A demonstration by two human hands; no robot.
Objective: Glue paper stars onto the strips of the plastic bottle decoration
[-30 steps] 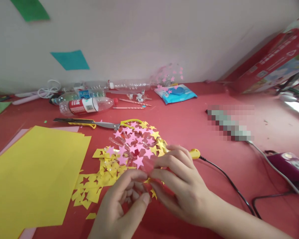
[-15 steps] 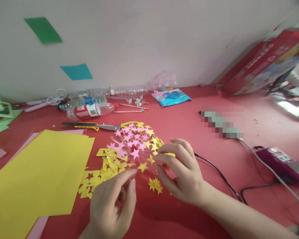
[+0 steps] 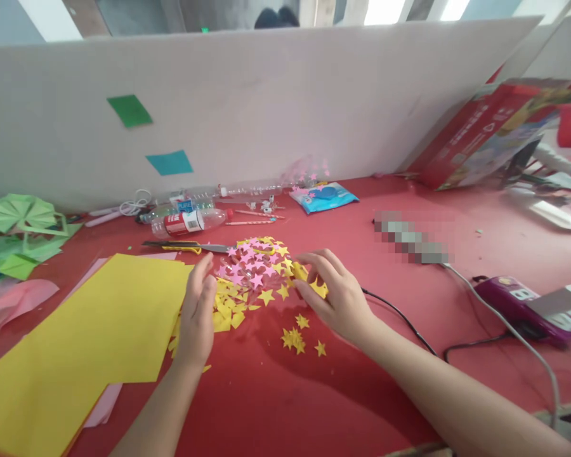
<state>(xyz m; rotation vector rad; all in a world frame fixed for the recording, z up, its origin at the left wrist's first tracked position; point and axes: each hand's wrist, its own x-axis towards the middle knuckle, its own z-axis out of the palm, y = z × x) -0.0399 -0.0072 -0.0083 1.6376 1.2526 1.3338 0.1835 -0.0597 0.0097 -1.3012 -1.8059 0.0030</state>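
Observation:
My left hand (image 3: 198,324) is held on edge with its fingers stretched out and nothing in it, beside a heap of cut yellow paper scraps (image 3: 228,304). My right hand (image 3: 337,292) arches with thumb and fingers apart, close by a yellow corded tool (image 3: 320,289) that it partly hides. Whether it touches the tool, I cannot tell. Between and beyond the hands stands a clear plastic piece covered with pink paper stars (image 3: 257,279), with yellow stars (image 3: 266,296) along its right side. Nearer me lie a small pile of yellow stars (image 3: 292,339) and loose single ones.
Yellow paper sheets (image 3: 124,317) cover the left. A utility knife (image 3: 176,246) and scissors lie behind. Plastic bottles (image 3: 185,222), pencils (image 3: 254,222) and a blue wipes pack (image 3: 326,197) line the partition. A black cord (image 3: 400,314) and purple box (image 3: 509,304) are at right.
The view has tilted up. My left hand has drawn leftward from the stars and straightened its fingers. My right hand sits nearer the yellow tool. Two yellow stars lie apart from the small pile.

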